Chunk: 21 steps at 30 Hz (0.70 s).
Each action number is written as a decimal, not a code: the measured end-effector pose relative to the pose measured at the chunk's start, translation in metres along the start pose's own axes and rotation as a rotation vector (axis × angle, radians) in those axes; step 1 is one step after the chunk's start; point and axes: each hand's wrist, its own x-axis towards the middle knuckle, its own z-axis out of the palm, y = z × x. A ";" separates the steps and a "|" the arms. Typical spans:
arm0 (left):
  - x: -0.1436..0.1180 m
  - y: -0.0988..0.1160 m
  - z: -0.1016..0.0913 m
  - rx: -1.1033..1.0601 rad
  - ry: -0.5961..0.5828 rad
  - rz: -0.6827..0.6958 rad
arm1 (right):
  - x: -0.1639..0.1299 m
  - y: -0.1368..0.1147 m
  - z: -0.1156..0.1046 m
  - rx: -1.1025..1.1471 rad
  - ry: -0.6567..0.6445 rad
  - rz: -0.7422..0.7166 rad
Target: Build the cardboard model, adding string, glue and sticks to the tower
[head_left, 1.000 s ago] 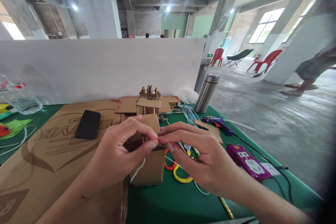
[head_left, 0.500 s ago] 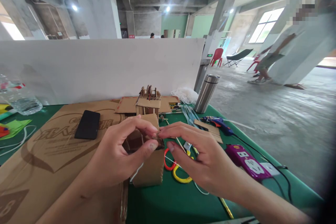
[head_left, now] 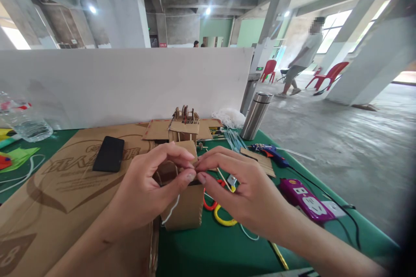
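While both wrists extend forward over the green tabletop (head_left: 195, 255), my left hand (head_left: 157, 184) and right hand (head_left: 245, 181) meet at the fingertips above an upright cardboard box (head_left: 186, 212). On the left, thumb and index finger nearly close into a ring, their tips drawn together; on the right, the index finger and thumb converge on the same spot from the other side. Whether a small piece is pinched between them I cannot tell, as the tips cover the point of contact.

The box stands directly below and behind my fingers, partly hidden by the left hand. A white cord (head_left: 170, 211) hangs against its near face, the upper end passing out of sight at my left thumb. Just right of the box I record a red loop handle (head_left: 206, 201) and a yellow loop handle (head_left: 224, 223), lying near each other under my right hand.

Beyond the box stands a cardboard structure (head_left: 183, 127) topped with upright discs. To the left, a black phone (head_left: 108, 154) lies on a printed cardboard sheet (head_left: 81, 194). To the right, a steel flask (head_left: 256, 114) stands upright, with a blue glue gun (head_left: 273, 152) and a purple power strip (head_left: 307, 201) nearer me.
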 end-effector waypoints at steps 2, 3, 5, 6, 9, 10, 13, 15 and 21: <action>0.001 0.000 -0.001 0.058 0.002 0.037 | 0.001 -0.001 0.000 0.002 0.001 0.012; 0.001 0.000 -0.001 0.084 0.001 0.054 | 0.001 -0.002 0.000 0.000 -0.002 0.017; 0.002 0.000 -0.002 0.107 -0.004 0.072 | 0.001 -0.003 -0.001 -0.012 -0.013 0.027; 0.002 -0.001 -0.002 0.105 -0.005 0.073 | 0.001 -0.003 -0.002 -0.017 -0.021 0.029; 0.002 0.000 -0.001 0.095 -0.007 0.068 | 0.002 -0.004 -0.002 -0.021 -0.028 0.027; 0.002 0.000 -0.001 0.094 -0.005 0.070 | 0.002 -0.004 -0.002 -0.021 -0.024 0.025; 0.001 0.000 -0.001 0.098 0.004 0.075 | 0.002 -0.005 -0.002 -0.027 -0.005 0.019; 0.001 0.000 -0.001 0.104 0.011 0.084 | 0.001 -0.004 -0.002 -0.030 0.001 0.013; 0.001 -0.001 0.000 0.114 0.024 0.097 | 0.001 -0.001 0.000 -0.033 0.012 -0.015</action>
